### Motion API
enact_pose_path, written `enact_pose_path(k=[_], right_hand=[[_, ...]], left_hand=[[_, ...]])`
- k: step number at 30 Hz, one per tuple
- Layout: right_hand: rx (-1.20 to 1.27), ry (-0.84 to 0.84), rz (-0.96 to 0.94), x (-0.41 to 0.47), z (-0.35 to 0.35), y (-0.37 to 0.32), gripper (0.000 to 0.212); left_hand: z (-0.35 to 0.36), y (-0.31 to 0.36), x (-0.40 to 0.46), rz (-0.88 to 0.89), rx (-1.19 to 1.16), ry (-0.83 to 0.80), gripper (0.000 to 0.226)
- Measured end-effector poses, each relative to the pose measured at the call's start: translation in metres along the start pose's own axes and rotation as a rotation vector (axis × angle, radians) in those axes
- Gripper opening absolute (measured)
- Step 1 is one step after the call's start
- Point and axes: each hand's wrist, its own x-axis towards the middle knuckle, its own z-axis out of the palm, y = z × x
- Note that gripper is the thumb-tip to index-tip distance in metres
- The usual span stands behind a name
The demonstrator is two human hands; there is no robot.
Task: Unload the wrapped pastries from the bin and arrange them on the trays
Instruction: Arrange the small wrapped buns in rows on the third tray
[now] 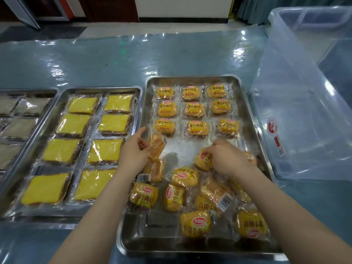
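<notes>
A steel tray (pixel 245 119) holds wrapped small buns: three neat rows at its far end (pixel 194 109) and a loose heap at its near end (pixel 196 223). My left hand (pixel 133 149) pinches one wrapped bun (pixel 156 146), label side down, at the tray's left edge just below the third row. My right hand (pixel 226 157) grips another wrapped bun (pixel 203 159) near the middle right of the tray. The clear plastic bin (pixel 304 103) stands to the right of the tray; I see no pastries in it.
A second steel tray (pixel 62 94) to the left holds several wrapped yellow cake slices (pixel 76 124) in two columns. A third tray (pixel 28 91) with brownish wrapped slices is at the far left. The table (pixel 114 60) has a shiny blue plastic cover.
</notes>
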Motion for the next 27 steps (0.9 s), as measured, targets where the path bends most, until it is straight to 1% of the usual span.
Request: enact_pose_path(k=[3, 6, 8, 10, 11, 13, 15, 16, 17, 19, 20, 21, 22, 24, 25, 27], right_hand=[[-0.014, 0.02, 0.066, 0.0, -0.001, -0.002, 0.057], [-0.07, 0.074, 0.096, -0.004, 0.005, -0.002, 0.039], [-0.045, 0.138, 0.077, -0.005, 0.006, -0.005, 0.034], [0.093, 0.24, 0.046, -0.004, 0.004, -0.01, 0.033], [0.19, 0.262, 0.029, -0.003, 0.002, -0.014, 0.035], [0.423, 0.228, -0.013, 0.002, -0.004, -0.029, 0.044], [0.633, 0.14, -0.064, 0.008, -0.008, -0.047, 0.055], [0.696, 0.101, -0.088, 0.011, -0.009, -0.056, 0.055], [0.732, 0.082, -0.106, 0.015, -0.008, -0.063, 0.047], [0.811, 0.127, -0.072, 0.02, -0.002, -0.07, 0.02], [0.858, 0.181, -0.027, 0.021, 0.0, -0.07, 0.016], [0.882, 0.254, 0.018, 0.023, 0.003, -0.069, 0.017], [0.879, 0.331, 0.054, 0.024, 0.004, -0.068, 0.02], [0.818, 0.444, 0.094, 0.026, 0.005, -0.066, 0.03], [0.748, 0.464, 0.097, 0.028, 0.004, -0.066, 0.034], [0.606, 0.436, 0.067, 0.032, 0.006, -0.071, 0.037]], left_hand=[[-0.003, 0.003, 0.001, 0.022, 0.017, -0.004, 0.062], [-0.007, 0.004, 0.001, 0.048, 0.022, 0.009, 0.056], [-0.008, 0.004, 0.001, 0.042, -0.001, 0.014, 0.055], [-0.01, 0.004, 0.0, 0.04, -0.053, 0.003, 0.055], [-0.011, 0.005, -0.001, 0.053, -0.085, -0.016, 0.056], [-0.012, 0.007, -0.004, 0.118, -0.114, -0.069, 0.063], [-0.011, 0.01, -0.007, 0.196, -0.075, -0.104, 0.067], [-0.009, 0.011, -0.009, 0.225, -0.054, -0.112, 0.065], [-0.006, 0.012, -0.01, 0.241, -0.044, -0.113, 0.062], [-0.002, 0.011, -0.01, 0.228, -0.056, -0.08, 0.054], [0.0, 0.008, -0.009, 0.201, -0.061, -0.052, 0.051], [0.002, 0.003, -0.008, 0.16, -0.044, -0.038, 0.053], [0.002, -0.003, -0.007, 0.109, -0.001, -0.061, 0.058], [0.005, -0.013, -0.009, 0.024, 0.104, -0.203, 0.072], [0.007, -0.018, -0.01, 0.022, 0.179, -0.284, 0.075], [0.013, -0.022, -0.012, 0.097, 0.378, -0.392, 0.075]])
